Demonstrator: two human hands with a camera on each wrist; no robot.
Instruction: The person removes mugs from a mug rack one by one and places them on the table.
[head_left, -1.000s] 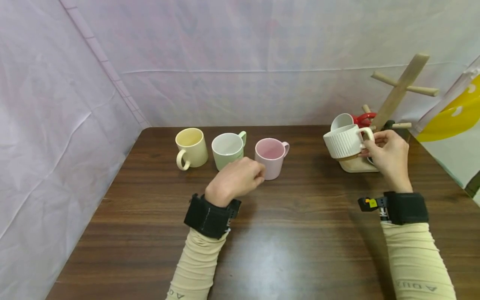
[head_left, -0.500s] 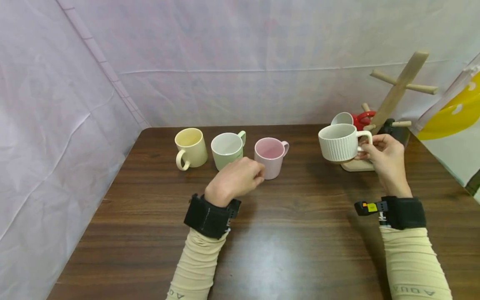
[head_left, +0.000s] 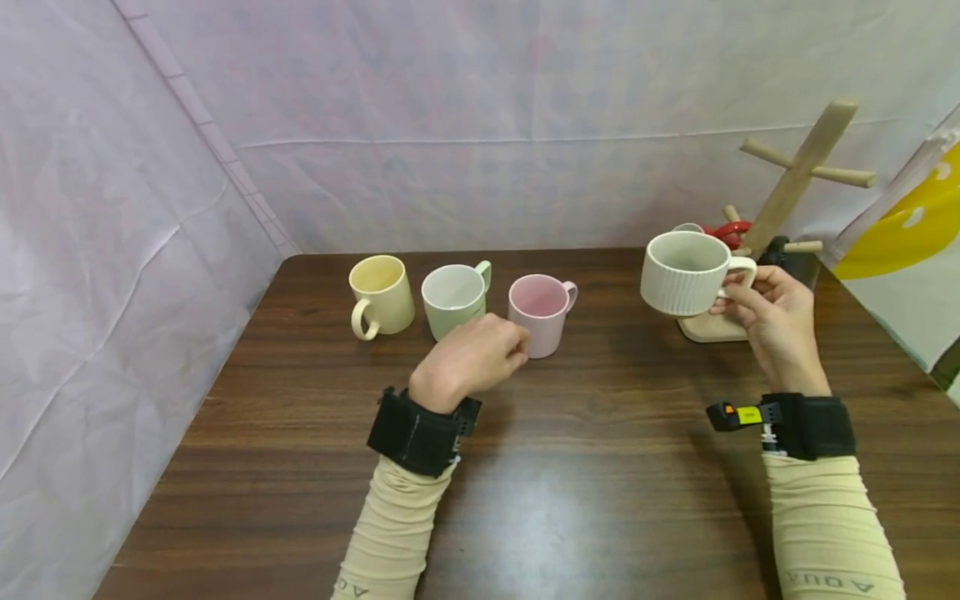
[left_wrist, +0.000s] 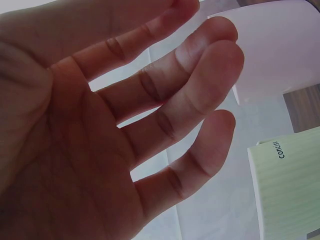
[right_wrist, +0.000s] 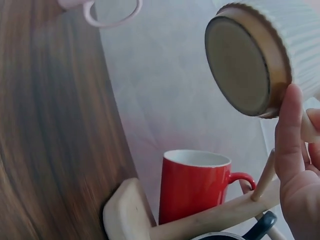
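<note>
My right hand (head_left: 780,325) pinches the handle of a white ribbed mug (head_left: 681,279), holding it in the air, about upright, in front of the wooden mug tree (head_left: 806,162). The right wrist view shows the mug's tan base (right_wrist: 240,65) with a fingertip touching it. Loosely curled and holding nothing, my left hand (head_left: 468,358) is in front of a light green mug (head_left: 452,304) and a pink mug (head_left: 542,317). Its bent fingers (left_wrist: 175,100) show in the left wrist view. Whether they touch the pink mug I cannot tell.
A yellow mug (head_left: 390,300) stands at the left end of the mug row on the brown table (head_left: 600,467). On the tree, a red mug (right_wrist: 192,187) and a dark mug (head_left: 798,265) hang from lower pegs. White cloth (head_left: 465,125) closes off the back and left.
The white mug has gone from tilted to level, dipping slightly and then rising, and now covers more of the red mug behind it. My left hand has stayed still.
</note>
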